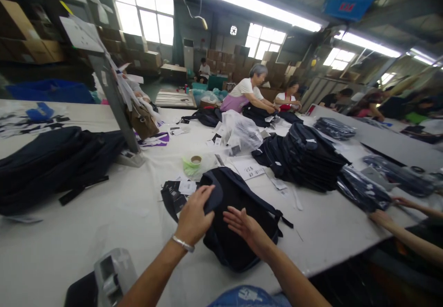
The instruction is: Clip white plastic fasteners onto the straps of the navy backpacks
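A dark navy backpack (238, 196) lies on the white table in front of me, its black padded back facing up. My left hand (195, 215), with a silver bracelet at the wrist, is closed around one of its shoulder straps (215, 191) on the left side. Over the lower middle of the back panel is my right hand (249, 231), fingers stretched out and nothing in them. The other shoulder strap (256, 194) runs along the right edge. Printed tags (187, 187) lie beside the backpack's upper left.
A stack of dark backpacks (304, 159) stands to the right, past a handwritten paper (248, 168). More dark bags (51, 164) lie left of a metal post (114, 95). A tape dispenser (114, 277) sits at front left. At right, a co-worker's hands (382, 218) touch a plastic-wrapped bag (362, 189).
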`<state>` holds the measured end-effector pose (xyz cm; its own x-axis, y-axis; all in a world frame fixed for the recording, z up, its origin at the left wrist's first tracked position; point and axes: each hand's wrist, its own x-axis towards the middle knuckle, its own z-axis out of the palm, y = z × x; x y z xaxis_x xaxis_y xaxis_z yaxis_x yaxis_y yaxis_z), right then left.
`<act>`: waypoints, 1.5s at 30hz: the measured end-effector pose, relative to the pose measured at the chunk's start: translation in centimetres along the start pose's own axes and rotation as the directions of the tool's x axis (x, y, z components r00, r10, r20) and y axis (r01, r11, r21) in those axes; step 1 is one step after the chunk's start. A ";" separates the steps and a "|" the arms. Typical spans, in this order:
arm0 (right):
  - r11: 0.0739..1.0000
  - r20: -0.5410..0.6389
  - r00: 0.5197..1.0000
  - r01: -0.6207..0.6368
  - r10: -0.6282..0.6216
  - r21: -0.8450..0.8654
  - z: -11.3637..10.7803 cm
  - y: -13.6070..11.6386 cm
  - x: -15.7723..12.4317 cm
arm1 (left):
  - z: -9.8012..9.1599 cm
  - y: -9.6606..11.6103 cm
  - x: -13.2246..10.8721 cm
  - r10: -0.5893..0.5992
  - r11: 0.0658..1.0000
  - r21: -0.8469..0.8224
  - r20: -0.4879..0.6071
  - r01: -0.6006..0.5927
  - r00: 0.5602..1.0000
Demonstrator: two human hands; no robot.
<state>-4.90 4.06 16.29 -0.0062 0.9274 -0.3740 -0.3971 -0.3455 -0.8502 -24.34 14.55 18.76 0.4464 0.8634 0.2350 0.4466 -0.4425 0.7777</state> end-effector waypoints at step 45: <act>0.960 0.338 0.939 -0.036 -0.061 0.276 -2.7 -11.6 4.5 | 13.2 6.4 -4.0 -0.572 0.767 -0.515 -0.278 0.383 0.772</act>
<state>2.15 11.86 23.46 -0.2913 0.9407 -0.1740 -0.6346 -0.3261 -0.7007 -12.99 5.06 15.11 -0.1267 0.9867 -0.1014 0.1139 0.1161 0.9867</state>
